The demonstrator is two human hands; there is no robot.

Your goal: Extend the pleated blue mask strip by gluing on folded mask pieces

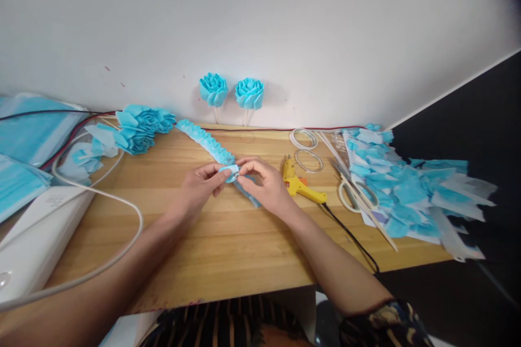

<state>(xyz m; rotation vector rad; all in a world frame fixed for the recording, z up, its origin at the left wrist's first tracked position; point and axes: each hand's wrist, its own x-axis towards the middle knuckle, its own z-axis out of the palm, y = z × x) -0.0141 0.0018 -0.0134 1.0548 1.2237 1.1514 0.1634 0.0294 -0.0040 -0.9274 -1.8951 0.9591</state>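
Nearest the camera, above the bench (pixel 183 260), the left hand (pixel 202 187) and right hand (pixel 262 181) pinch a small blue petal (pixel 229 173) between fingertips, just beside the ruffled blue strip (pixel 204 140), left of the yellow glue gun (pixel 302 187).

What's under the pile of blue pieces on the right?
Near the front left of the blue pile, the edge of a white sheet and a purplish patch show. The rest is covered; can't tell what's there.

A wooden table (pixel 252 249) is holding a yellow glue gun (pixel 299 185) right of centre, blue petals (pixel 402 190) lying at right.
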